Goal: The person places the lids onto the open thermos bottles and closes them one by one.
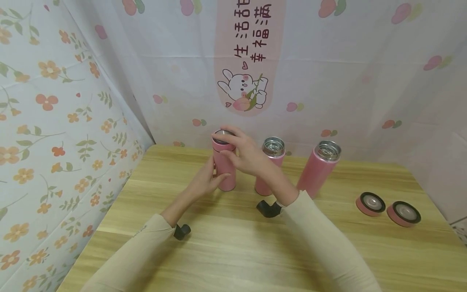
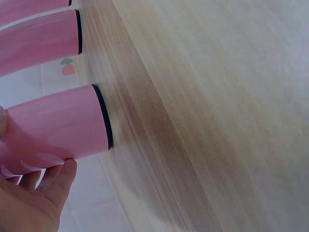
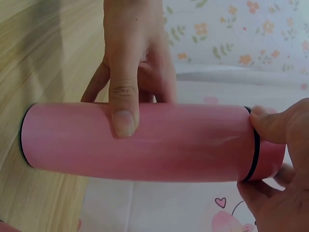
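A pink thermos bottle point(image 1: 225, 168) stands upright at the back left of the table. My left hand point(image 1: 204, 178) grips its body from the left, thumb across the front in the right wrist view. My right hand point(image 1: 249, 154) holds the pink lid point(image 3: 269, 155) on top, fingers and thumb around its rim. A black ring shows where lid and body meet. To the right stand a second pink bottle point(image 1: 270, 160) and a third pink bottle point(image 1: 318, 170), both without lids, their steel mouths showing. The right forearm partly hides these two.
Two pink lids, a nearer-left lid point(image 1: 370, 204) and a right lid point(image 1: 403, 213), lie with their inner sides up on the wooden table point(image 1: 233, 251). A printed curtain point(image 1: 175, 81) hangs behind the table's back edge, and a flowered cloth point(image 1: 54, 134) at the left.
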`<state>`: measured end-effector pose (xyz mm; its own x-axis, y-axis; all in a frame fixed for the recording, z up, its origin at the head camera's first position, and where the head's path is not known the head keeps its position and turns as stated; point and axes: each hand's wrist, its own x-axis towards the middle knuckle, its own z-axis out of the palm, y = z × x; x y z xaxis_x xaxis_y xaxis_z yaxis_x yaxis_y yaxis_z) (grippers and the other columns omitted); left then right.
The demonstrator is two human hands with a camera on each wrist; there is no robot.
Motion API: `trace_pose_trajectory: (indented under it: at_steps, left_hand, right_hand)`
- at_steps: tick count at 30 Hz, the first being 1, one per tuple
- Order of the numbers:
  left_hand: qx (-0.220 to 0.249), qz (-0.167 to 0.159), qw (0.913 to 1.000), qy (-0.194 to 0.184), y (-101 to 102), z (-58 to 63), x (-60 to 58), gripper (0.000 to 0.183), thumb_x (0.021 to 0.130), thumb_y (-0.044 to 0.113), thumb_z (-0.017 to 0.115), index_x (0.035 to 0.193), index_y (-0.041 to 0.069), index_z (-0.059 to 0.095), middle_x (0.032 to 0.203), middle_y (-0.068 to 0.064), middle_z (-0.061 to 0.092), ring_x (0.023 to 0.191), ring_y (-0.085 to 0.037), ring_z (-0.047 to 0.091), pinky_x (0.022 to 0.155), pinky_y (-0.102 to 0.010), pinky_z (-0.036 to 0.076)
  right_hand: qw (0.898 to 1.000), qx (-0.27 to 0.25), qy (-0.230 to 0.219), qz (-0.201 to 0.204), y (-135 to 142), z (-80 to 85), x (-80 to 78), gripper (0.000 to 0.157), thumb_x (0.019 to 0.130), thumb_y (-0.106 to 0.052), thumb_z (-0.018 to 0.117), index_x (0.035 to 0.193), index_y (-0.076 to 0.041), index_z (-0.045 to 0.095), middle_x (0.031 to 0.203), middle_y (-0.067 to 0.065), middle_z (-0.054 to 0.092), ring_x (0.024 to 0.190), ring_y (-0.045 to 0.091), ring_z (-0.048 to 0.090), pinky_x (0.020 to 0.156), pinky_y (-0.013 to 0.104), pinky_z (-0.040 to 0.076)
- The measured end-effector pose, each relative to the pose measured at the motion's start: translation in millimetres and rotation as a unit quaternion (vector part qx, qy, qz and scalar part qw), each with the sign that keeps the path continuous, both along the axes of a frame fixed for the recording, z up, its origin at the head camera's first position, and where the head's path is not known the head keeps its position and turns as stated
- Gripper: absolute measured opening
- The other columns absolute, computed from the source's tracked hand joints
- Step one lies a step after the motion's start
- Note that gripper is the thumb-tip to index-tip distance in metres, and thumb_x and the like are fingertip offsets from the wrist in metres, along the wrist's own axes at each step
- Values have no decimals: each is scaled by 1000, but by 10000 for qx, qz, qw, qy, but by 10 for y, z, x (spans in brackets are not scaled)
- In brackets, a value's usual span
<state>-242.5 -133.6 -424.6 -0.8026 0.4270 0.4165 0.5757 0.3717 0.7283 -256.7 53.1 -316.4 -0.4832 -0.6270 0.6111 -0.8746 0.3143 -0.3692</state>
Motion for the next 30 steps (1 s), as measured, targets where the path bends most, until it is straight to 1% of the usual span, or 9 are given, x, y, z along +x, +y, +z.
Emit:
trace_pose_trajectory:
  at_steps: [5, 8, 10, 12, 15, 17, 23, 27, 30]
  left_hand:
    - [19, -79, 9999, 119, 12, 45, 22, 80, 91, 17, 63, 147, 17, 7, 145, -1, 27, 118, -17, 44, 91, -36, 44]
    - [7, -152, 9997, 166, 35, 174, 106, 82, 90, 9, 63, 147, 10, 4, 146, -6, 27, 118, -20, 45, 90, -37, 44]
    - [-8, -168, 9997, 180, 51, 255, 163, 84, 89, 5, 63, 148, 8, 3, 145, -9, 28, 117, -21, 46, 90, -37, 44]
    - [14, -173, 9996, 217, 53, 237, 151, 86, 89, 4, 63, 148, 11, 1, 145, -9, 30, 116, -21, 46, 89, -37, 45]
    - [-33, -104, 9996, 252, 38, 115, 71, 87, 89, 9, 64, 148, 18, 1, 145, -4, 30, 115, -17, 46, 88, -35, 45]
    - [-49, -81, 9998, 192, 23, 29, 12, 86, 90, 12, 64, 148, 21, 1, 146, 0, 26, 119, -15, 43, 89, -34, 44]
    - [3, -16, 9999, -117, 20, 24, 16, 78, 91, 12, 62, 147, 19, 9, 145, 4, 26, 124, -13, 38, 91, -33, 43]
    - [-20, 22, 10000, -80, 27, 31, 21, 78, 91, 12, 62, 147, 17, 8, 145, 0, 26, 125, -15, 38, 91, -35, 44]
    - [-91, 37, 10000, 14, 28, 33, 23, 82, 90, 13, 63, 148, 18, 4, 147, -1, 22, 125, -15, 37, 92, -35, 43]
  right_hand:
    - [9992, -59, 214, -340, -31, 7, 18, 44, 85, -8, 69, 127, -13, 59, 127, 13, 48, 111, 20, 46, 81, 30, 41]
    - [9976, -81, 285, -626, -59, 9, 34, 42, 83, -11, 71, 124, -14, 61, 123, 12, 49, 111, 22, 45, 84, 32, 41]
    - [9961, -98, 292, -827, -82, 9, 49, 42, 82, -14, 72, 123, -14, 63, 121, 12, 49, 109, 22, 45, 83, 31, 41]
    - [9939, -111, 276, -1060, -107, 7, 63, 41, 81, -16, 73, 121, -14, 64, 119, 11, 48, 107, 22, 46, 82, 32, 41]
    - [9898, -139, 265, -1396, -142, 3, 83, 42, 79, -22, 76, 119, -16, 65, 116, 10, 48, 104, 23, 45, 81, 34, 39]
    - [9867, -169, 298, -1592, -164, 3, 91, 42, 77, -26, 78, 117, -17, 66, 113, 9, 48, 103, 23, 44, 80, 36, 37]
    - [9774, -209, 490, -2048, -210, -15, 93, 44, 74, -36, 80, 113, -21, 67, 106, 8, 45, 98, 23, 43, 74, 32, 37]
    - [9765, -218, 712, -2023, -199, -52, 82, 46, 75, -39, 78, 116, -20, 66, 108, 9, 46, 97, 24, 44, 74, 33, 37]
    - [9842, -269, 654, -1624, -155, -75, 73, 47, 80, -35, 74, 122, -18, 63, 115, 11, 45, 102, 25, 44, 80, 34, 38]
